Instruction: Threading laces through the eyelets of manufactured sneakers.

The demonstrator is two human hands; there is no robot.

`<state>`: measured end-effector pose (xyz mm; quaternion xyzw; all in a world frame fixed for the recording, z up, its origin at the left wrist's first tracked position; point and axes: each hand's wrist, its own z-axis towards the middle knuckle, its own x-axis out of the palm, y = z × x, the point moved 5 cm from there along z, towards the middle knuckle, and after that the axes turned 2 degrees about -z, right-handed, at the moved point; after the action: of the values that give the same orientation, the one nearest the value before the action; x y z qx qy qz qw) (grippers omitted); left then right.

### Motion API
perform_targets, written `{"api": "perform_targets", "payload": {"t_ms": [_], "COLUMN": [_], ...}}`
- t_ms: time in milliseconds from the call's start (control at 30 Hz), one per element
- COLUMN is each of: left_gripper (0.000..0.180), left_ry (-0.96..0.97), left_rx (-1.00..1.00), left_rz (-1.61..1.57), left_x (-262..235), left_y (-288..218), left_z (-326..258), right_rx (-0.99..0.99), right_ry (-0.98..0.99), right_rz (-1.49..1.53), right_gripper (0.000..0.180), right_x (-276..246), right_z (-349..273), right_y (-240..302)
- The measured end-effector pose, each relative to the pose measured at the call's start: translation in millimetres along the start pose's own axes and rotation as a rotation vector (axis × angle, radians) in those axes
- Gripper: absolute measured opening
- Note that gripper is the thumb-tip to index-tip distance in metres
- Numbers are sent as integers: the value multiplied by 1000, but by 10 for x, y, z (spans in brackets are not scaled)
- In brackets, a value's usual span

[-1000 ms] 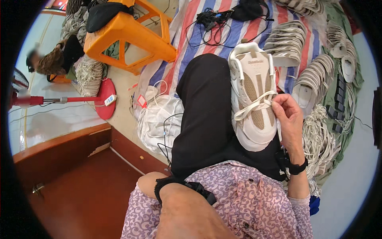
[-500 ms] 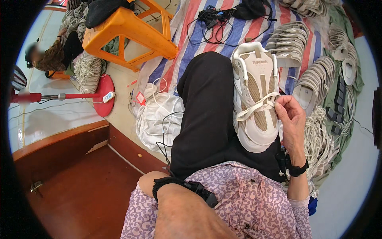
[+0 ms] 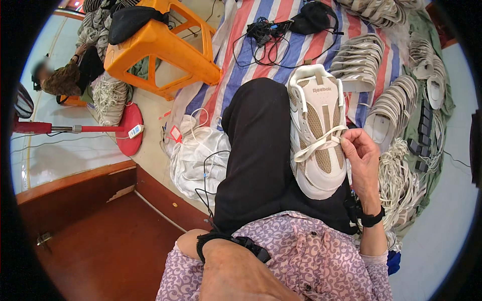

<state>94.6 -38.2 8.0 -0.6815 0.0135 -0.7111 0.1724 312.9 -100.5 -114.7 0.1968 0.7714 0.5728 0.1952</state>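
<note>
A: where's the left grip? left arm (image 3: 243, 273) just runs off the bottom edge

B: yeah, fingers cut off completely. right grip (image 3: 364, 153) covers the pinched bit of lace (image 3: 315, 147) too

A: underside of the sneaker (image 3: 319, 176) is hidden fwiw

B: person (image 3: 63, 80) at far left has a blurred head, top edge chops the back shoe uppers (image 3: 374, 11). black thing (image 3: 135, 22) on the stool (image 3: 150, 45)? can't tell

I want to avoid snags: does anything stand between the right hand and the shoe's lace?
Nothing visible does: the right hand pinches the pale lace directly, at the right side of the shoe.
</note>
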Motion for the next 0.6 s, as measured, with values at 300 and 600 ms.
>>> {"api": "perform_targets", "payload": {"t_ms": [300,600], "left_gripper": [26,33], "left_ry": [-67,-328], "left_rx": [-13,84], "left_rz": [-78,-299], "left_x": [-130,-670], "left_y": [-237,-189], "left_z": [117,177], "right_rx": [-9,-2], "right_ry": [-3,-20], "right_rz": [54,7], "right_gripper": [11,11], "right_x": [20,10], "right_z": [10,2], "right_y": [-49,19]}}
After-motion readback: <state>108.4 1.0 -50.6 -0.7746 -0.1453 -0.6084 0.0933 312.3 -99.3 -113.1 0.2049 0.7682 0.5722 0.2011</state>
